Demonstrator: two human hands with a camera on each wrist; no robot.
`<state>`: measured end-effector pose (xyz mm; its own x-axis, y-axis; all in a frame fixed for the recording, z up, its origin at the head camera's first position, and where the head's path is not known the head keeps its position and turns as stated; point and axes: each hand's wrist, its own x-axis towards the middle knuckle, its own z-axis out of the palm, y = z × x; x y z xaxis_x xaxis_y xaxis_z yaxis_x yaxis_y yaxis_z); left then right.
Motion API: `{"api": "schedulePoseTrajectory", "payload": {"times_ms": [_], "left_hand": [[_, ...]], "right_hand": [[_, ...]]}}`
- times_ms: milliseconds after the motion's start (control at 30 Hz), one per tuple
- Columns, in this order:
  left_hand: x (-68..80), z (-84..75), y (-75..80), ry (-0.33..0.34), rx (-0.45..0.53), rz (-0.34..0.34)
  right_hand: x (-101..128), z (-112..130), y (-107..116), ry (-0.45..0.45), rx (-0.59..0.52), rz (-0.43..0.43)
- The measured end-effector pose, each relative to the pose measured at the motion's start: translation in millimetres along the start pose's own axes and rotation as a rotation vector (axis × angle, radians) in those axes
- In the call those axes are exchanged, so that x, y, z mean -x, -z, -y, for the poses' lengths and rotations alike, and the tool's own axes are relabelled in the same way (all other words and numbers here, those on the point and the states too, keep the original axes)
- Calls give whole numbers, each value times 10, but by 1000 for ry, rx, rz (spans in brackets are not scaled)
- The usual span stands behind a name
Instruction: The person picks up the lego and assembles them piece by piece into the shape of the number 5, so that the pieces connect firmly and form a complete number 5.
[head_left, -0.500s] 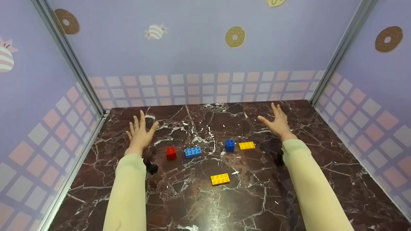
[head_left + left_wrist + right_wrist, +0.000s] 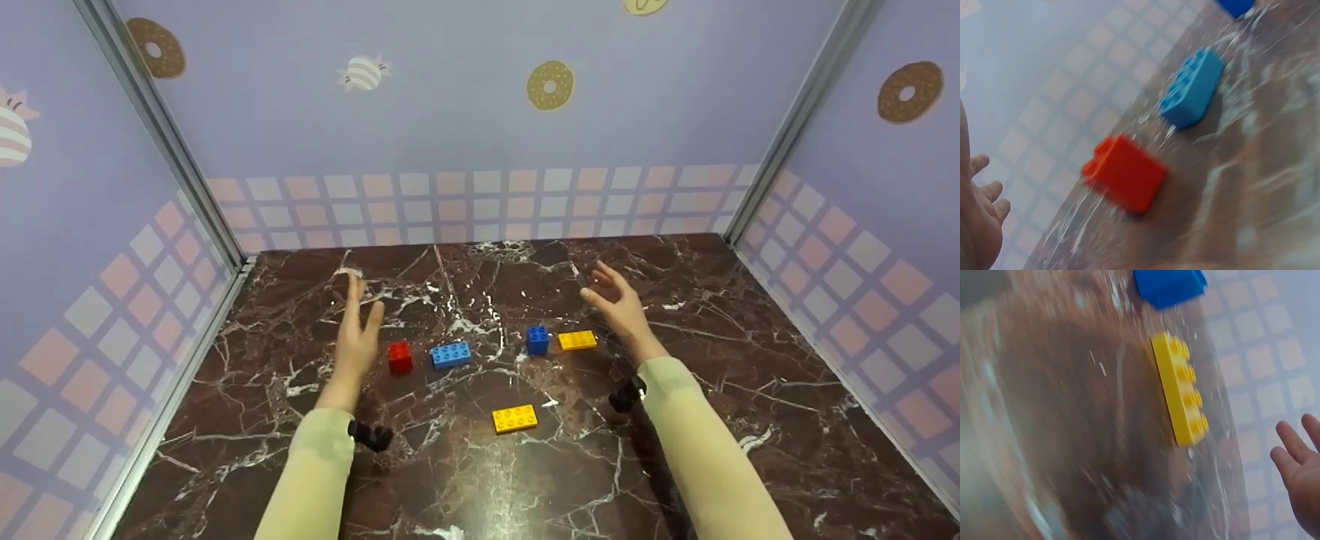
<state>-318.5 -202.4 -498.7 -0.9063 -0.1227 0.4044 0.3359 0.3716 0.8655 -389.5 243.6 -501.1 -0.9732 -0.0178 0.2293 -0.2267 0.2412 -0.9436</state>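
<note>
- Left hand (image 2: 354,334): fingers straight and apart, holds nothing, hovers just left of the red brick (image 2: 400,357). No contact that I can see.
- Right hand (image 2: 619,307): fingers loosely spread, empty, hovers just far-right of the flat yellow brick (image 2: 577,340). Not touching it.
- Row on the marble tabletop (image 2: 750,390), left to right: red brick, light blue long brick (image 2: 451,355), dark blue brick (image 2: 537,340), flat yellow brick. Dark blue and yellow sit just beside each other; whether they touch I can't tell.
- Second yellow brick (image 2: 514,418) lies alone, nearer, between the two forearms.
- Left wrist view: red brick (image 2: 1124,174) near, light blue brick (image 2: 1192,88) behind it, both blurred.
- Right wrist view: flat yellow brick (image 2: 1180,397) on edge in frame, dark blue brick (image 2: 1169,286) beyond, fingertips (image 2: 1297,455) at lower right.
- Risks, my read:
  - Tabletop looks glossy, bricks light: a sideways touch could slide the red brick into the light blue one instead of gripping it.
  - Yellow brick is low and flat: fingers may skid off its edge, or knock the dark blue neighbour.
  - A sleeve could sweep the lone near yellow brick if a forearm drops.
</note>
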Motion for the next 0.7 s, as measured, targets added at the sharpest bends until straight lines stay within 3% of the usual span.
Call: {"api": "schedulePoseTrajectory", "payload": {"times_ms": [200, 367, 533, 700], "left_hand": [[329, -114, -267, -91, 134, -2], [551, -200, -508, -121, 187, 96], [709, -216, -734, -74, 238, 201], [811, -214, -911, 25, 312, 304]], "right_hand": [[102, -68, -154, 12, -147, 33], [169, -114, -237, -10, -160, 77], [204, -148, -333, -21, -189, 140], [232, -173, -425, -19, -175, 177]]}}
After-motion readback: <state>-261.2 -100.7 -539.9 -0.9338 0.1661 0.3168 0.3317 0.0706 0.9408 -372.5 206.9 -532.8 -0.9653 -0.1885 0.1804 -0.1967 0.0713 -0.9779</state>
